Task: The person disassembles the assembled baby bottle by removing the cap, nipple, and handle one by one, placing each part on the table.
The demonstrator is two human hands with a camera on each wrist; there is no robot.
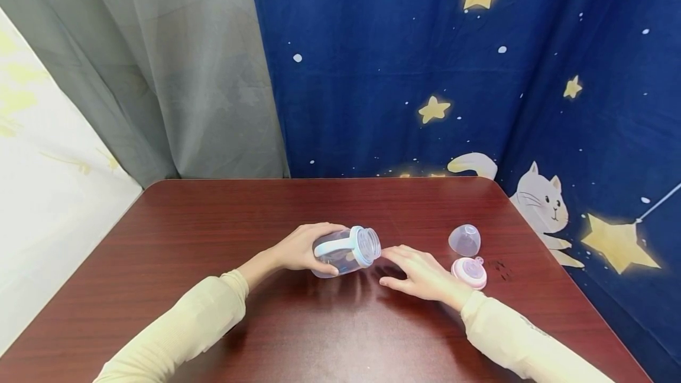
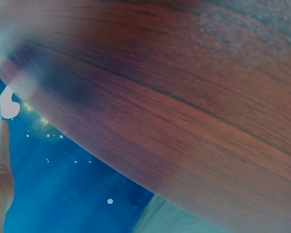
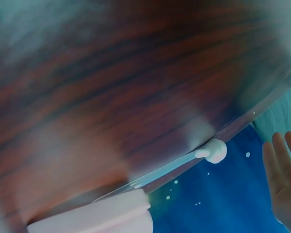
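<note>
My left hand (image 1: pixel 308 247) grips a clear baby bottle (image 1: pixel 340 251) with light blue handles, fingers over its top side and thumb along the near side. The bottle is tipped sideways, its uncapped threaded mouth towards my right hand (image 1: pixel 417 273). Whether it touches the table cannot be made out. The right hand has its fingers extended, fingertips by the bottle's rim, and holds nothing; the right wrist view shows part of this hand (image 3: pixel 286 189) at the edge. Beyond its wrist lies a pink teat collar (image 1: pixel 469 272), with a translucent dome cap (image 1: pixel 464 240) just behind.
The dark red wooden table (image 1: pixel 239 205) has rounded far corners. Small dark marks (image 1: pixel 500 269) show on its surface right of the collar. A grey curtain (image 1: pixel 213 75) and a blue curtain with stars (image 1: pixel 372 75) hang behind the table.
</note>
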